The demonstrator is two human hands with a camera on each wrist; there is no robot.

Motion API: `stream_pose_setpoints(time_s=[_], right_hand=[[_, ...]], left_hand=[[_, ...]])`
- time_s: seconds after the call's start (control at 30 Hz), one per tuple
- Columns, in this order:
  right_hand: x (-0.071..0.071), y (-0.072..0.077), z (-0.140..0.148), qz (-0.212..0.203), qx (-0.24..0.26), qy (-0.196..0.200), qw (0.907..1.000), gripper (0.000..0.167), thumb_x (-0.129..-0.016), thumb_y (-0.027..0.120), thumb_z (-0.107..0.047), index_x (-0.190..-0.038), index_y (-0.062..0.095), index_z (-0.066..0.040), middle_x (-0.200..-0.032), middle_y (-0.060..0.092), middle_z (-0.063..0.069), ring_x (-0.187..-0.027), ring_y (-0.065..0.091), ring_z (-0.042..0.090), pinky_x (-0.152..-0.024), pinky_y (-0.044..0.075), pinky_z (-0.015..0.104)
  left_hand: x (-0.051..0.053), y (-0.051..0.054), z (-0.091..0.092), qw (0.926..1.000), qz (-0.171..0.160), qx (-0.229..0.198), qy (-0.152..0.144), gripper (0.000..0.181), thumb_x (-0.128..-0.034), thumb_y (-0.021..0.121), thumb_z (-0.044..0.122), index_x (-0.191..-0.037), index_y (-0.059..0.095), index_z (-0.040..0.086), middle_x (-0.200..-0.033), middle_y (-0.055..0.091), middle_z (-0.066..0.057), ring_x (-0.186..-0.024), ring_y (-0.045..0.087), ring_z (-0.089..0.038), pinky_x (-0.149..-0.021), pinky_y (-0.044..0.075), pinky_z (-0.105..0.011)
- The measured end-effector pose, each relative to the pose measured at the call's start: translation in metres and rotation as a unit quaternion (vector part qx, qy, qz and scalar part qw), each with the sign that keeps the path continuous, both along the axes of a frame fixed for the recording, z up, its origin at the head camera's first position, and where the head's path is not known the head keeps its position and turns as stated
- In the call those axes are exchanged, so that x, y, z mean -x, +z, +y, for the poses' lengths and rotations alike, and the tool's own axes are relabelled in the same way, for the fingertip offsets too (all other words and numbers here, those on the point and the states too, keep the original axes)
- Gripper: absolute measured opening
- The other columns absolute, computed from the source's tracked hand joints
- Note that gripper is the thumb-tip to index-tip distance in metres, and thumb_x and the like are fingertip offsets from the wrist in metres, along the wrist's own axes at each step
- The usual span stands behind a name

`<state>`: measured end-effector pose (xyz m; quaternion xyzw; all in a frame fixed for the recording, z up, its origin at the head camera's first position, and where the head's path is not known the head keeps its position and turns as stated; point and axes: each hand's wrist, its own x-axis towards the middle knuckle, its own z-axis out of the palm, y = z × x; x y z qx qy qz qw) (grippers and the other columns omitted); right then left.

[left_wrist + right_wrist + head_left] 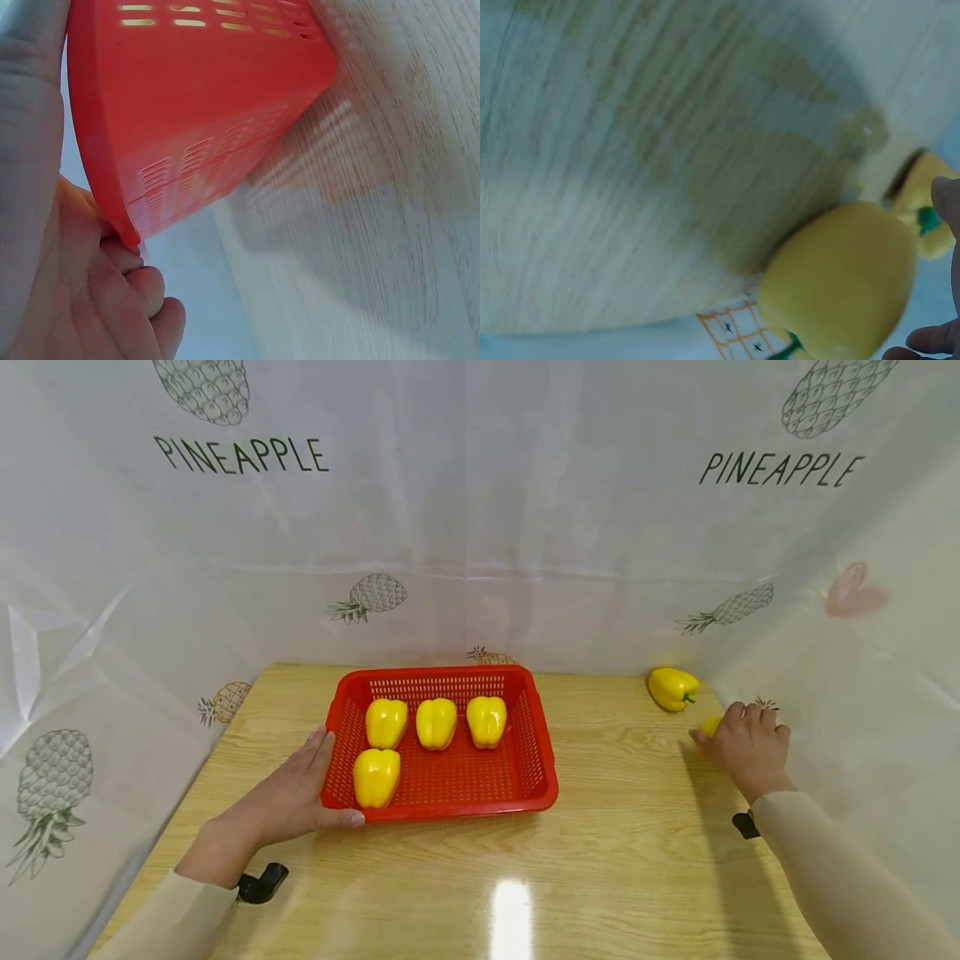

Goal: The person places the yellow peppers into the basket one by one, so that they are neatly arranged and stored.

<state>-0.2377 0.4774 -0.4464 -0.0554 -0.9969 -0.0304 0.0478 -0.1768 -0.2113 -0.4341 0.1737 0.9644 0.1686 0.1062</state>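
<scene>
A red basket (465, 777) stands on the wood-grained desk (615, 827), a rectangular plastic tub with a smooth, thick rim, walls cut with rows of slots and a finely perforated floor. In it lie four bell peppers (437, 724), all glossy bright yellow, plump and lobed, with shallow grooves and small white highlights. Three sit in a row along the back; the fourth is in the front left corner, close against the leftmost of that row.

The left hand (291, 802) grips the basket at its front left corner: the thumb lies on the front rim, and the other fingers are by the left edge, curled beneath the rim in the left wrist view.

At the right side of the desk, the right hand (752, 752) is over another pepper (840, 281), smooth and rounded, with a green stem and a darker, more orange tone in the right wrist view. Its thumb and fingers are spread rather than closed; whether they touch the pepper I cannot tell. Just behind it, a further pepper (670, 687) lies on its side, its green stem pointing right and toward the front.

A pale sheet (525, 527) printed with pineapples and the word PINEAPPLE hangs around the desk.
</scene>
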Motion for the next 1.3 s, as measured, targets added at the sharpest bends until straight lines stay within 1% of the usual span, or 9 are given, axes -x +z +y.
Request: stream_pose_setpoints(time_s=[0.13, 0.3, 0.4, 0.47, 0.57, 0.77, 1.0, 1.17, 1.3], right_hand=[[0.002, -0.01, 0.003, -0.007, 0.012, -0.012, 0.9998, 0.072, -0.103, 0.059, -0.057, -0.094, 0.039, 0.012, -0.1, 0.044, 0.039, -0.101, 0.039, 0.06, -0.078, 0.038, 0.071], [0.004, -0.017, 0.005, -0.006, -0.004, -0.018, 0.9998, 0.068, -0.105, 0.057, -0.053, -0.089, 0.039, 0.01, -0.095, 0.042, 0.038, -0.097, 0.039, 0.059, -0.076, 0.039, 0.072], [0.001, -0.02, 0.008, -0.012, -0.016, -0.02, 0.9996, 0.064, -0.108, 0.055, -0.049, -0.096, 0.042, 0.013, -0.098, 0.042, 0.04, -0.101, 0.039, 0.063, -0.079, 0.04, 0.073], [0.0, -0.022, 0.009, -0.013, -0.015, -0.015, 0.9997, 0.062, -0.109, 0.055, -0.045, -0.104, 0.045, 0.016, -0.104, 0.042, 0.043, -0.106, 0.038, 0.067, -0.082, 0.04, 0.075], [-0.003, -0.025, 0.008, -0.009, -0.014, 0.005, 0.9999, 0.058, -0.109, 0.056, -0.039, -0.117, 0.046, 0.017, -0.114, 0.042, 0.046, -0.115, 0.035, 0.069, -0.088, 0.039, 0.077], [-0.008, -0.029, 0.004, 0.002, -0.015, 0.07, 0.9974, 0.055, -0.104, 0.062, -0.03, -0.134, 0.045, 0.014, -0.135, 0.039, 0.043, -0.126, 0.033, 0.065, -0.099, 0.038, 0.079], [-0.014, -0.032, 0.004, 0.039, -0.021, 0.167, 0.985, 0.061, -0.093, 0.076, -0.015, -0.143, 0.049, 0.009, -0.148, 0.042, 0.039, -0.139, 0.037, 0.058, -0.115, 0.029, 0.077], [-0.018, -0.031, 0.007, 0.042, -0.013, 0.198, 0.9792, 0.069, -0.091, 0.079, -0.016, -0.148, 0.046, 0.006, -0.153, 0.04, 0.035, -0.144, 0.034, 0.056, -0.116, 0.029, 0.077], [-0.018, -0.03, 0.01, 0.056, -0.002, 0.186, 0.981, 0.084, -0.089, 0.083, -0.026, -0.151, 0.039, 0.009, -0.153, 0.038, 0.037, -0.141, 0.035, 0.057, -0.114, 0.03, 0.077]], left_hand=[[0.0, -0.002, 0.0, 1.0, 0.001, 0.003, -0.001, 0.147, -0.0751, 0.064, 0.091, -0.163, 0.009, -0.014, -0.171, 0.007, -0.036, -0.155, 0.019, -0.059, -0.123, 0.027, -0.07], [0.001, -0.002, -0.001, 1.0, 0.002, 0.003, 0.0, 0.147, -0.0752, 0.066, 0.09, -0.163, 0.009, -0.013, -0.172, 0.007, -0.036, -0.154, 0.02, -0.059, -0.122, 0.027, -0.07], [0.001, -0.002, 0.001, 1.0, 0.001, 0.0, -0.001, 0.147, -0.0753, 0.066, 0.09, -0.163, 0.009, -0.013, -0.171, 0.007, -0.036, -0.154, 0.02, -0.06, -0.122, 0.028, -0.07], [0.001, -0.003, 0.001, 1.0, 0.0, -0.002, -0.001, 0.147, -0.075, 0.065, 0.09, -0.163, 0.009, -0.013, -0.172, 0.007, -0.036, -0.154, 0.02, -0.059, -0.122, 0.028, -0.07], [0.001, -0.003, 0.001, 1.0, 0.0, -0.003, -0.001, 0.147, -0.0752, 0.065, 0.09, -0.163, 0.009, -0.013, -0.172, 0.006, -0.035, -0.154, 0.02, -0.059, -0.122, 0.028, -0.07], [0.001, -0.005, 0.0, 1.0, 0.0, -0.006, 0.001, 0.146, -0.0761, 0.065, 0.09, -0.163, 0.008, -0.013, -0.172, 0.005, -0.035, -0.154, 0.02, -0.059, -0.122, 0.028, -0.07], [-0.001, -0.002, 0.0, 0.9999, -0.003, -0.011, 0.005, 0.146, -0.076, 0.066, 0.089, -0.164, 0.008, -0.013, -0.172, 0.005, -0.035, -0.154, 0.021, -0.06, -0.121, 0.029, -0.07], [-0.003, -0.001, 0.001, 0.9999, -0.005, -0.01, 0.007, 0.146, -0.0758, 0.068, 0.088, -0.164, 0.008, -0.012, -0.172, 0.005, -0.035, -0.153, 0.022, -0.061, -0.12, 0.031, -0.071], [-0.003, -0.001, 0.001, 0.9999, -0.006, -0.012, 0.007, 0.145, -0.0763, 0.068, 0.087, -0.164, 0.008, -0.012, -0.172, 0.005, -0.034, -0.153, 0.022, -0.061, -0.119, 0.032, -0.071]])
